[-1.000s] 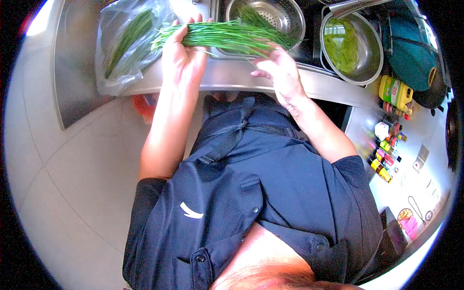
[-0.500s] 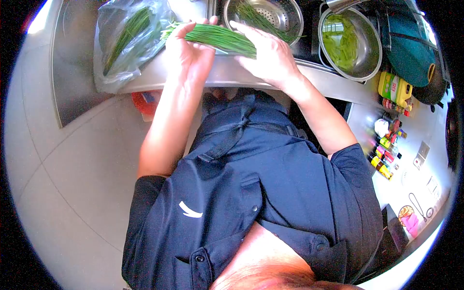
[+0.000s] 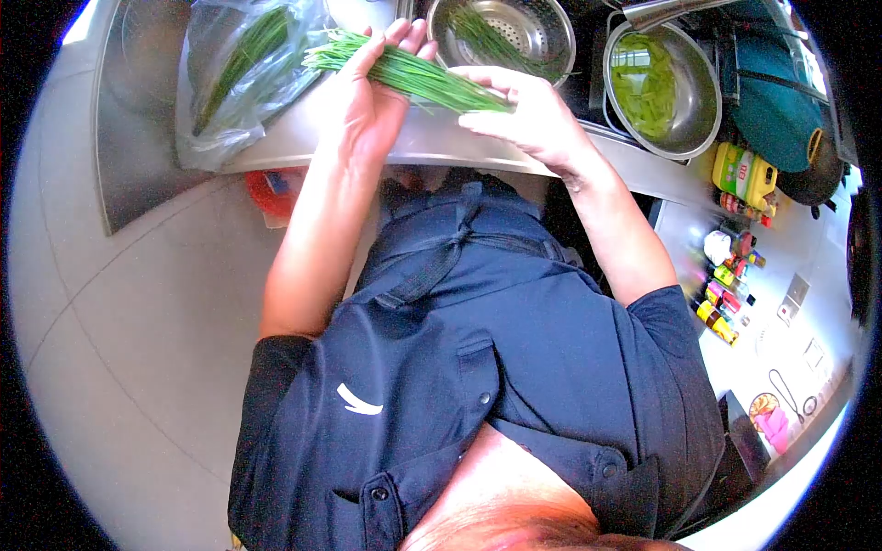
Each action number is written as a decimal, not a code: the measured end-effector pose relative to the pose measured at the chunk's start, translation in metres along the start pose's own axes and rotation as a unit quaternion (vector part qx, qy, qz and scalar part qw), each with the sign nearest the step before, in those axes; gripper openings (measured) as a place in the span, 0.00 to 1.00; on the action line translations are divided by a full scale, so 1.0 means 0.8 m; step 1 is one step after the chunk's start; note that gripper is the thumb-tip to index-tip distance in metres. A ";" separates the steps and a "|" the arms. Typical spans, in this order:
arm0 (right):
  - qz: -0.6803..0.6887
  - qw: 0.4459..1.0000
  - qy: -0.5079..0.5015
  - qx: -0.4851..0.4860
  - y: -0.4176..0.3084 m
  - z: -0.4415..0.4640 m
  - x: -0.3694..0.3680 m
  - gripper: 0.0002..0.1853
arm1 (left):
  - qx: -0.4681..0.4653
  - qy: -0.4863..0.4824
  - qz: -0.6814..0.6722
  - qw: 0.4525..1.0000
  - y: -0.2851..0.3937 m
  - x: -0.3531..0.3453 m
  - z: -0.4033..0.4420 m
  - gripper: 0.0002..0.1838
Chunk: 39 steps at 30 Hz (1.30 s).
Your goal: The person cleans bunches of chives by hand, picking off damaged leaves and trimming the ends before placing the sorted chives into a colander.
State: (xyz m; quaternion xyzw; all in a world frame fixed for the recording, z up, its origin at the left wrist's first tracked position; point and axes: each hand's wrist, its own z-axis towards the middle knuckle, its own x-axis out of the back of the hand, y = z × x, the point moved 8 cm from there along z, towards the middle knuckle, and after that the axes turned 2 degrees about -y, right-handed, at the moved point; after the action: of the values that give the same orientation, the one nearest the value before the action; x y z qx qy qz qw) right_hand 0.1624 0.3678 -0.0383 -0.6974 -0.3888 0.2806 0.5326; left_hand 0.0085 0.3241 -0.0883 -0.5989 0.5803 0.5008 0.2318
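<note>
A bunch of green chives [image 3: 427, 78] lies across my two hands above the counter's front edge, its pale ends to the left. My left hand [image 3: 378, 101] is palm up under the pale half, with its thumb over the stalks and its fingers behind them. My right hand [image 3: 533, 115] closes round the green right end between thumb and fingers. Just behind my right hand is a steel colander [image 3: 567, 41] with more chives [image 3: 501, 41] inside. To the left of my left hand, a clear plastic bag [image 3: 216, 151] holds another bunch of long green stalks [image 3: 243, 69].
A steel pot [image 3: 707, 115] with green pieces in liquid [image 3: 643, 83] stands at the right. Beyond it are a yellow bottle [image 3: 749, 179] and several small seasoning bottles [image 3: 721, 298]. Something red [image 3: 271, 193] sits below the steel counter edge [image 3: 308, 147].
The bunch has tilted, its right end now slightly lower and further right. My right hand has shifted right and down to the stalk ends. The pale ends look more spread.
</note>
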 end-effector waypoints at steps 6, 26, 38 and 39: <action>-0.187 0.974 0.090 0.086 -0.027 -0.028 0.026 0.32 | -0.024 0.087 0.016 0.996 0.008 0.019 0.005 0.10; -0.436 0.844 0.125 0.287 -0.079 -0.035 0.011 0.12 | 0.014 0.079 -0.059 0.995 0.008 0.029 0.002 0.18; -0.439 0.846 0.124 0.277 -0.075 -0.036 0.012 0.10 | 0.003 0.089 0.034 0.995 0.004 0.030 0.006 0.13; -0.437 0.848 0.124 0.273 -0.073 -0.036 0.012 0.09 | 0.011 0.095 0.027 0.995 0.002 0.033 0.007 0.12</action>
State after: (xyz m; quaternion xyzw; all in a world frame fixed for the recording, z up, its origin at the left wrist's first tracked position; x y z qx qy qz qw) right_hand 0.1767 0.3685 0.0263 -0.3104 -0.4920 0.0250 0.8130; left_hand 0.0003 0.3166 -0.1130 -0.6252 0.6215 0.4410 0.1683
